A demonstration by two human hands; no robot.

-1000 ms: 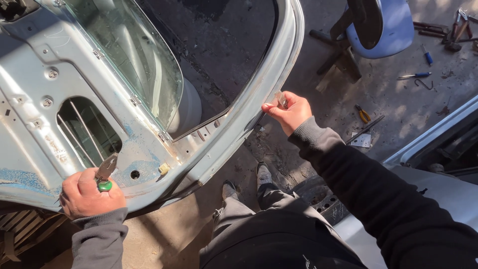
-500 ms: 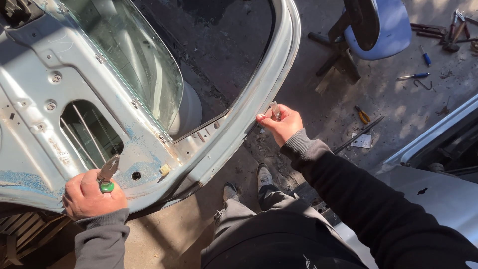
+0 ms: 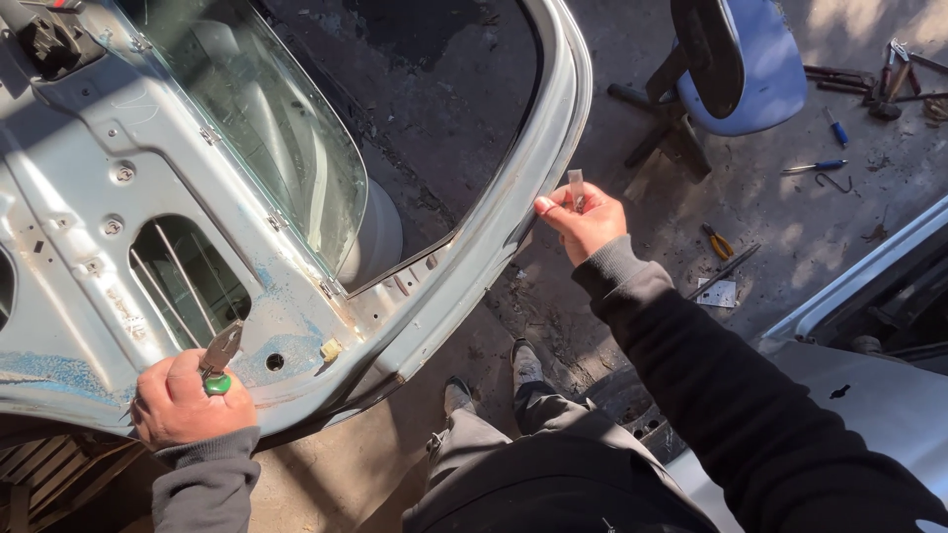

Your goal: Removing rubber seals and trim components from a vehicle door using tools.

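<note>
Below, seen from a head-worn camera, a pale blue-grey car door lies roughly flat, its stripped inner side up. Its window frame reaches toward the top right, and its lower shell fills the left of the view.

The person's left hand is closed around a pair of pliers with a green handle. The metal nose sticks up from the fist. This hand rests on the near edge of the door, just beside a small round hole, and seems to steady the panel as much as to keep the tool ready.

The right hand is out at the curved outer edge of the window frame. Thumb and fingers pinch a small pale strip or clip, which stands upright above the knuckles. What it is exactly is too small to tell. A dark rubber seal runs along the frame's inner edge close by.

The window glass sits tilted within the frame, partly lowered into the shell.

Beyond the door, on the dirty concrete floor, stands a blue stool. Screwdrivers with blue handles and yellow-handled pliers lie scattered well apart from both hands. Part of a grey car body shows at the right edge. The person's shoes stand between the door and that body.
</note>
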